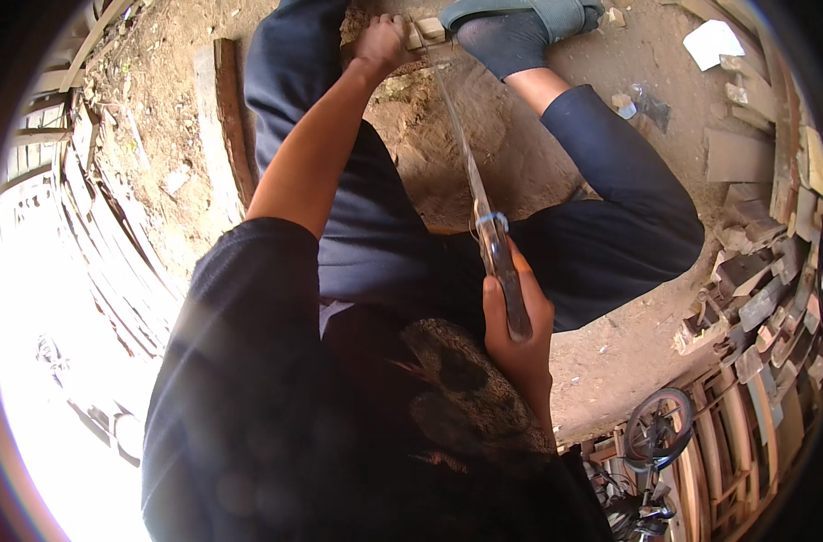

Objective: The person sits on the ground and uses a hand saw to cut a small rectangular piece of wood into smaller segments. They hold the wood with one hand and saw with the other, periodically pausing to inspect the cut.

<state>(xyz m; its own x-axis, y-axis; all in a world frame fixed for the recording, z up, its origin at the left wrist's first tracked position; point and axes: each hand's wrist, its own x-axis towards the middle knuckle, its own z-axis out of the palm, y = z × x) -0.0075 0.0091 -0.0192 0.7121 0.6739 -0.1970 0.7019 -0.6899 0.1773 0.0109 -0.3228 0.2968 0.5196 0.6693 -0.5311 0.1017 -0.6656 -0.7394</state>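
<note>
My right hand is wrapped round the dark handle of a long knife with a narrow blade and a blue band where blade meets handle. The blade points away from me, between my bent legs. Its far end lies close to a small pale block of wood. My left hand reaches forward, its fingers curled closed at the left end of that block, covering part of it. Beneath the block is a rough brown lump of wood or earth; I cannot tell which.
A long plank lies on the dirt ground to the left. My right foot wears a grey-green sandal. A white scrap and clear plastic lie at the far right. Stacked wood offcuts line the right side, near a bicycle wheel.
</note>
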